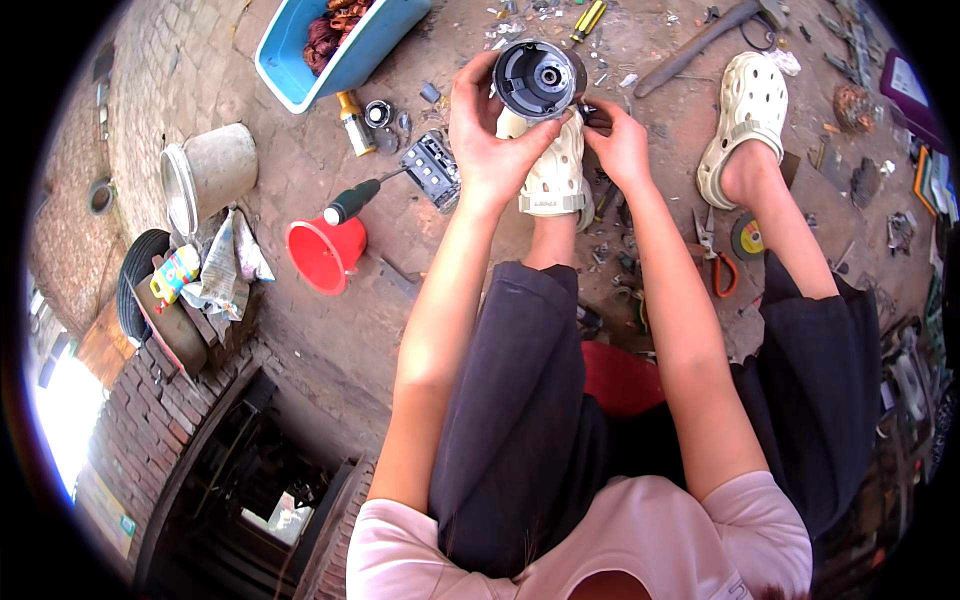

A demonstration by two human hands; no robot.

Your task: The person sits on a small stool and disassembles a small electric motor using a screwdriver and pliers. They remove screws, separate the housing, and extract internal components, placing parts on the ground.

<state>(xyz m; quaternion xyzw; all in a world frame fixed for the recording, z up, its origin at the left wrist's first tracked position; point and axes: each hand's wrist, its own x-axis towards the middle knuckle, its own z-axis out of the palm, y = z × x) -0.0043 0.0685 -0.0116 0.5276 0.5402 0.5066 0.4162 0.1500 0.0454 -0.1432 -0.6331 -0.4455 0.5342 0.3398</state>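
Note:
My left hand (492, 145) grips a round, hollow motor housing (524, 88), dark inside with a silvery rim and a small hub in the middle. Its open face points up toward me, above a cream clog (552, 170) on my foot. Close against the housing's right side is my right hand (620, 145), fingers pinched together around a small dark bit I cannot make out. A grey, boxy part with square openings (432, 172) lies left of my left wrist, and a green-handled screwdriver (354, 201) rests with its shaft toward it.
A red bucket (318, 256) and a blue tub (290, 75) holding copper-coloured coils stand to the left. Farther left is a whitish bucket (215, 172) on its side. A hammer (700, 45), orange-handled snips (722, 272), a yellow screwdriver (589, 18) and scattered scraps lie around my feet.

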